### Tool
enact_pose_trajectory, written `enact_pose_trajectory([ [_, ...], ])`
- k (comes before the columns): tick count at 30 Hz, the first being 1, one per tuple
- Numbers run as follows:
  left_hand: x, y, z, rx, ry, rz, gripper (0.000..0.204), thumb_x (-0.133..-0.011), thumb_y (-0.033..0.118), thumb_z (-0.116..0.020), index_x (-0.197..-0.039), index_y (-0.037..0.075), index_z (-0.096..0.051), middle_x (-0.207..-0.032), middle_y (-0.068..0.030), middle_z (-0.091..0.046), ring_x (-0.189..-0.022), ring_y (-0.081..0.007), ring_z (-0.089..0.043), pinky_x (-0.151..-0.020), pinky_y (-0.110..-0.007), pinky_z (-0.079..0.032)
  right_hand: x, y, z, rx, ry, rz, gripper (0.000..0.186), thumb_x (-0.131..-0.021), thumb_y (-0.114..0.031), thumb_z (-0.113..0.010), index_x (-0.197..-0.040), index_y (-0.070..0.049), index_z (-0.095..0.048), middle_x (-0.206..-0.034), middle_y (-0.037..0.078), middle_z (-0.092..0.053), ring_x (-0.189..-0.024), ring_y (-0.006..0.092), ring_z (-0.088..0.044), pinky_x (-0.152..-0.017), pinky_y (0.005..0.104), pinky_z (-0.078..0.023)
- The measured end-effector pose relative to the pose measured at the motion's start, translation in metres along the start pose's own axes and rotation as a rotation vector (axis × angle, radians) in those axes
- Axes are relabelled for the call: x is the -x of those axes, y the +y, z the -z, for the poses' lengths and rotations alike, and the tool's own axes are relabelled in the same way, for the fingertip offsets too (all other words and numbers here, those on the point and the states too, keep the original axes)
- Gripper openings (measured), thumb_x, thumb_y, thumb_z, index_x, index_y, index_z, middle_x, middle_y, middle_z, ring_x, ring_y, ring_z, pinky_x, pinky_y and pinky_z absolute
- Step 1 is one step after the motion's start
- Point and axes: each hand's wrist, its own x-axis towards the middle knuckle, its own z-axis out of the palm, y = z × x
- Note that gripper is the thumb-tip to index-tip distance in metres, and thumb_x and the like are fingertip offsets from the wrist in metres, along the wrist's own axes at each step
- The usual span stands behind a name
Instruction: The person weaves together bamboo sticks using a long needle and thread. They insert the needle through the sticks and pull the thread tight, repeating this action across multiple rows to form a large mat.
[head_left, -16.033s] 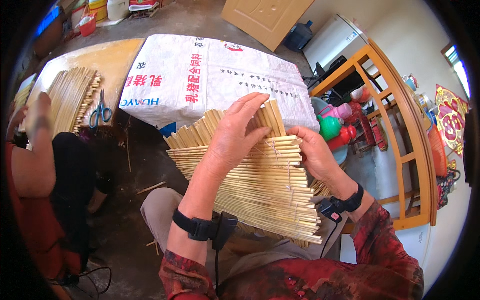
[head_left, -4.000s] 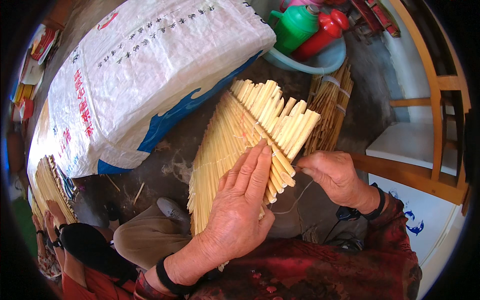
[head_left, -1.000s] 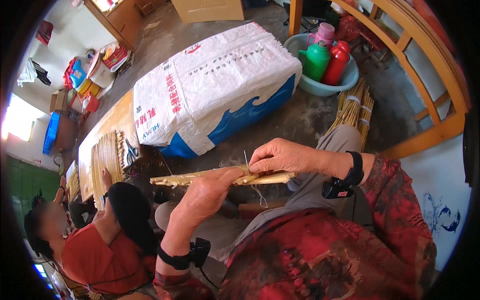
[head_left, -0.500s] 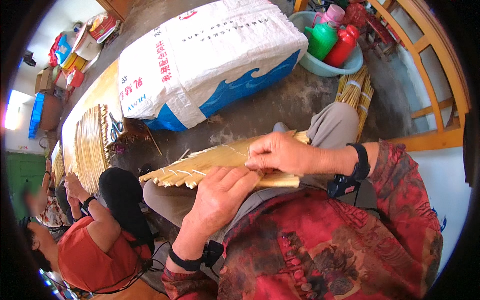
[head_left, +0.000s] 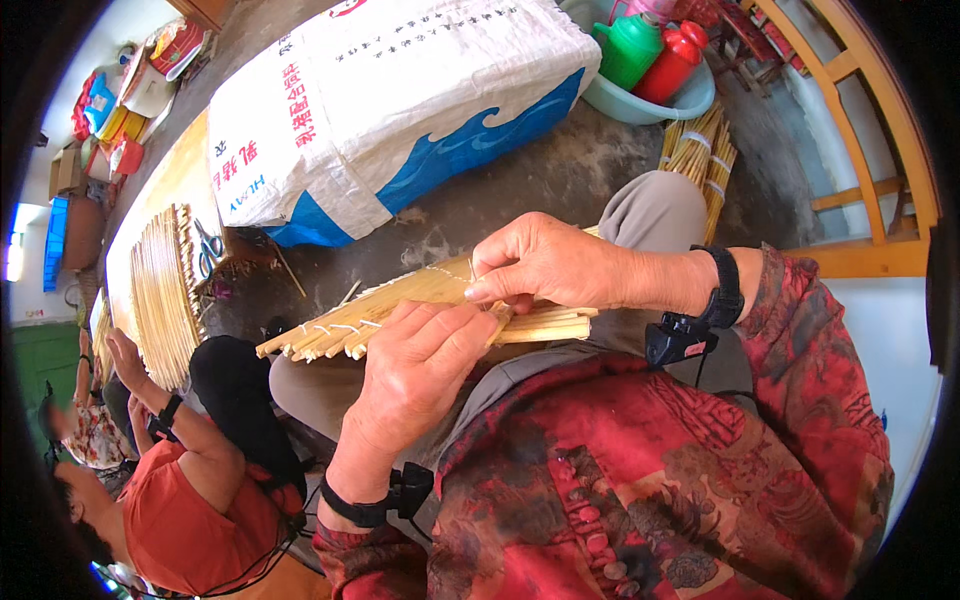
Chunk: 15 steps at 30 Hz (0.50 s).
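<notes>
A mat of pale straw stalks bound with white string lies edge-on across my lap. My left hand grips its near edge from below, fingers curled over the stalks. My right hand rests on top of the mat and pinches the string at the stalks with thumb and forefinger. Both wrists wear black bands.
A big white and blue woven sack lies on the floor ahead. A basin holds a green and a red flask. Straw bundles lie by it. At the left a person in orange works at another straw mat; scissors lie nearby.
The view has swung slightly. My left hand has shifted up onto the mat's near edge, and my right hand has stayed on top holding the string.
</notes>
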Motion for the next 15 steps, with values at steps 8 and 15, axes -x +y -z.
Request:
enact_pose_trajectory([
  [8, 0.003, -0.002, 0.001, -0.045, 0.016, -0.037, 0.032, -0.064, 0.002, -0.065, -0.095, 0.002, -0.06, -0.086, -0.0084, -0.061, -0.074, -0.0246, -0.06, -0.064, -0.036, -0.047, -0.003, 0.0, -0.002, -0.016, -0.018, 0.015, 0.024, -0.085, -0.017, -0.063, -0.067, -0.002, -0.057, -0.061, -0.003, -0.049, -0.056, 0.0041, -0.044, -0.052, 0.0201, -0.037],
  [15, 0.01, 0.002, -0.004, -0.072, 0.05, -0.001, 0.027, -0.066, 0.003, -0.065, -0.093, 0.002, -0.061, -0.086, -0.0096, -0.062, -0.073, -0.0252, -0.06, -0.064, -0.036, -0.049, 0.0, -0.005, -0.005, 0.137, 0.002, 0.005, 0.024, -0.087, -0.018, -0.06, -0.068, -0.003, -0.057, -0.062, -0.005, -0.049, -0.057, 0.0037, -0.044, -0.052, 0.0201, -0.037],
])
